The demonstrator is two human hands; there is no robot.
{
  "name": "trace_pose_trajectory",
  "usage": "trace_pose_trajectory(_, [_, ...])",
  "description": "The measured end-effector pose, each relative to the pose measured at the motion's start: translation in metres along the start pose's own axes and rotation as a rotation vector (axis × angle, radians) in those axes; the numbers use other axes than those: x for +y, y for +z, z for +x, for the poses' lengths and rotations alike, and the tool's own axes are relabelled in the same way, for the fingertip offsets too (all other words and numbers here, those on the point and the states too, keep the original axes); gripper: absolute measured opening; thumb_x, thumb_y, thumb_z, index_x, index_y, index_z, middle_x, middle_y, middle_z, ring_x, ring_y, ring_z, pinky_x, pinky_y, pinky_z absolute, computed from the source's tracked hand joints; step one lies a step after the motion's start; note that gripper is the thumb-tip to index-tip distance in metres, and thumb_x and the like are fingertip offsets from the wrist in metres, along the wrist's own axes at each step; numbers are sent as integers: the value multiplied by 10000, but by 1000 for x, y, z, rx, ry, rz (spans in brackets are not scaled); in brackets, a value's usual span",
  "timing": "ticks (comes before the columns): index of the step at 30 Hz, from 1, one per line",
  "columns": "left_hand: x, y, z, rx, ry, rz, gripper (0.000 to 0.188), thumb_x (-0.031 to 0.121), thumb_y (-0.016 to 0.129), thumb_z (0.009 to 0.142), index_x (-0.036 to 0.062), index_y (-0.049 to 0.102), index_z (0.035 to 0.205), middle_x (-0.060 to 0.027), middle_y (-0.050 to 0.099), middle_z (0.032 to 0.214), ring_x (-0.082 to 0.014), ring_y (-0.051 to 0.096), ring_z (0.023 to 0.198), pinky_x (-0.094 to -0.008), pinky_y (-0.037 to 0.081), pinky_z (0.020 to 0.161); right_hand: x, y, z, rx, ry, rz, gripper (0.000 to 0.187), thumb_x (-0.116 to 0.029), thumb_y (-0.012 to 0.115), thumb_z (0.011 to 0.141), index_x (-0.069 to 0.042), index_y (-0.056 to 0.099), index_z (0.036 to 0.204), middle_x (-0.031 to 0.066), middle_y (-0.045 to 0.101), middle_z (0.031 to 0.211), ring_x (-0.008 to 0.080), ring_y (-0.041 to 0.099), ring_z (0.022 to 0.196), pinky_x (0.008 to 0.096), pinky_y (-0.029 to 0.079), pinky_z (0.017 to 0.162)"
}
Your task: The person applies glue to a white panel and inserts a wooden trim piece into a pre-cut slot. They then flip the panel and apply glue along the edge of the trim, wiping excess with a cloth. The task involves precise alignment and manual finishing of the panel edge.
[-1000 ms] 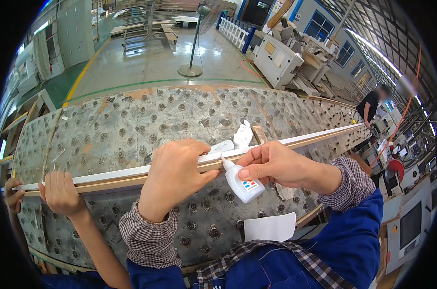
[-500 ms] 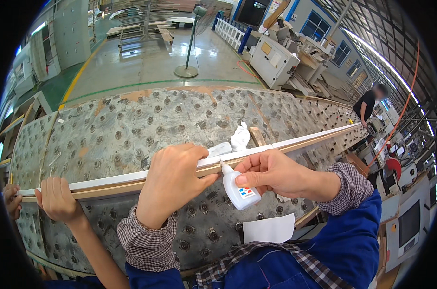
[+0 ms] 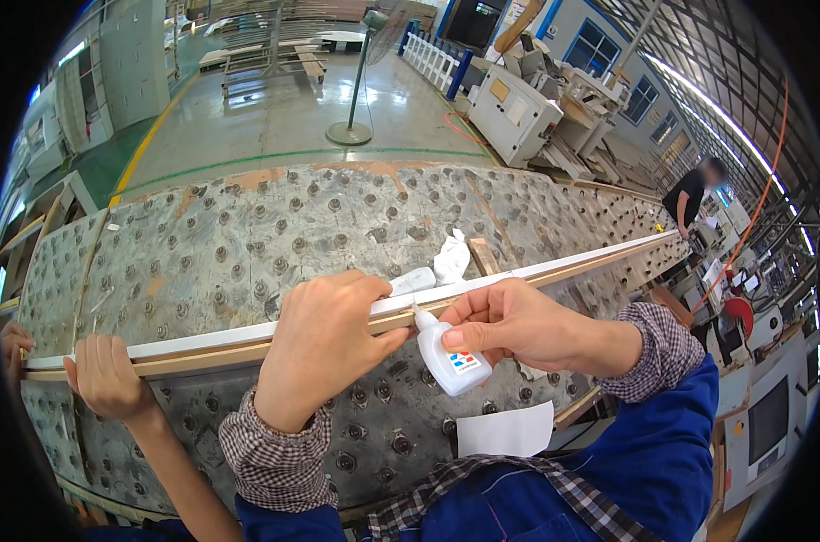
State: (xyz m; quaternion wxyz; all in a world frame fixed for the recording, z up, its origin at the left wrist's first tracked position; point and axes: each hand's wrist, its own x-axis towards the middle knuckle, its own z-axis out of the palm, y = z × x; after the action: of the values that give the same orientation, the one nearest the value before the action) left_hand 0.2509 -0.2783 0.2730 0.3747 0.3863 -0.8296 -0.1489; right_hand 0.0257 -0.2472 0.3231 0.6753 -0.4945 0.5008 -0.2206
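Observation:
A long strip point(image 3: 193, 341), white on its upper face and bare wood along its near side, runs across the studded table. My left hand point(image 3: 324, 339) is wrapped over it, fingers on the far side and thumb on the near edge. In my right hand point(image 3: 509, 323) is a small white glue bottle point(image 3: 454, 366), pinched by its body and tilted. Its nozzle meets the strip's wooden near edge, just right of my left thumb. Further left, a co-worker's hand point(image 3: 112, 379) grips the same strip, with a second hand point(image 3: 14, 343) at its end.
Behind the strip lie another white bottle point(image 3: 414, 281), a crumpled white tissue point(image 3: 451, 256) and a wood block point(image 3: 484, 257). White paper point(image 3: 505, 430) rests on the table's near side. A person point(image 3: 694, 194) stands at the far right end. Beyond the table stands a fan point(image 3: 349, 134).
The glue bottle has shifted very slightly downward and right. At the far left, the co-worker's outer hand has moved up and back a little. My left hand stays in place.

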Motion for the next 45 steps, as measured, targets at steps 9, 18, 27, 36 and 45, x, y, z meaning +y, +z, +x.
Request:
trace_pose_trajectory(9, [-1, 0, 2, -8, 4, -18, 332, 192, 826, 636, -11, 703, 868, -149, 693, 824, -321, 677, 739, -389, 531, 665, -1, 0, 1, -12, -1, 18, 379, -287, 749, 883, 37, 652, 1053, 75, 698, 901, 115, 668, 742, 265, 564, 581])
trace_pose_trajectory(18, [-1, -1, 3, -26, -22, -20, 331, 175, 829, 626, -5, 707, 875, -148, 697, 830, -319, 677, 743, -374, 529, 672, -5, 0, 2, -29, 24, 45, 362, -270, 740, 891, 41, 645, 1050, 76, 692, 894, 117, 667, 745, 270, 575, 590])
trace_pose_trajectory(27, [0, -2, 2, -19, 4, -23, 322, 208, 826, 660, 4, 694, 870, -138, 673, 799, -328, 666, 729, -415, 525, 654, -2, -3, -1, -20, 31, -36, 347, -199, 734, 899, 15, 605, 1139, 51, 683, 976, 93, 662, 813, 236, 555, 652])
trace_pose_trajectory(36, [2, 0, 2, -25, 15, -11, 331, 205, 829, 654, 13, 692, 886, -134, 672, 798, -327, 662, 722, -415, 517, 638, 16, -13, -5, -31, -113, -66, 337, -157, 760, 872, 14, 609, 1119, 60, 685, 987, 97, 654, 828, 249, 556, 696])
trace_pose_trajectory(45, [6, -2, -5, -54, -18, 10, 397, 248, 841, 670, 25, 682, 958, -114, 682, 845, -314, 660, 734, -401, 510, 628, 54, -34, -24, -19, -345, -42, 371, -69, 779, 838, -18, 588, 1152, 63, 673, 1086, 119, 646, 968, 273, 526, 857])
